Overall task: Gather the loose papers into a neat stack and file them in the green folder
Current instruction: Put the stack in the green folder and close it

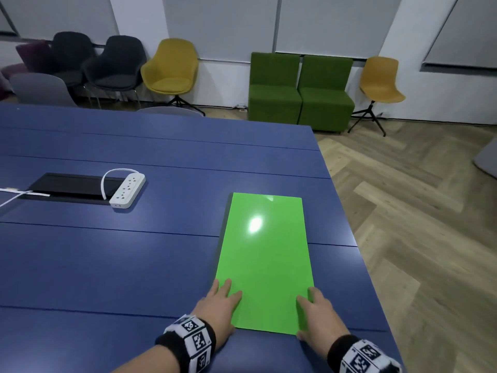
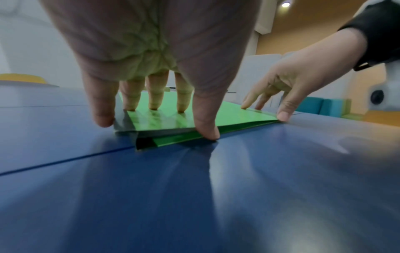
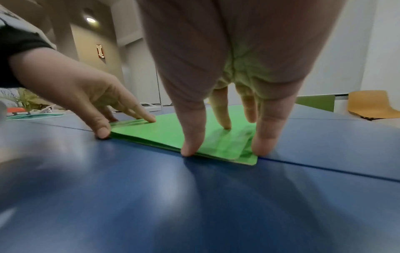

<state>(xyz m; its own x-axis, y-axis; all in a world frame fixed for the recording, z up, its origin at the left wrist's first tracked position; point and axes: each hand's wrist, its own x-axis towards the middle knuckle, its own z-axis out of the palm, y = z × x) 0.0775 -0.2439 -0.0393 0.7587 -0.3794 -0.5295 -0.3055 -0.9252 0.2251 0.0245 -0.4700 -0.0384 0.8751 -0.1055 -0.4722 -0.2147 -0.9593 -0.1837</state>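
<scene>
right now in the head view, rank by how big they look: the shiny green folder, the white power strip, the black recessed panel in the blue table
1. Shiny green folder, clearly largest, though nearest the camera.
2. Black recessed panel.
3. White power strip, smallest; it overlaps the panel's right end.

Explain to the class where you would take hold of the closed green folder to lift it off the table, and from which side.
Probably the near short edge, from the person's side. The green folder lies flat on the blue table, but there its covers gape slightly. The left hand and right hand already rest on those near corners.
</scene>
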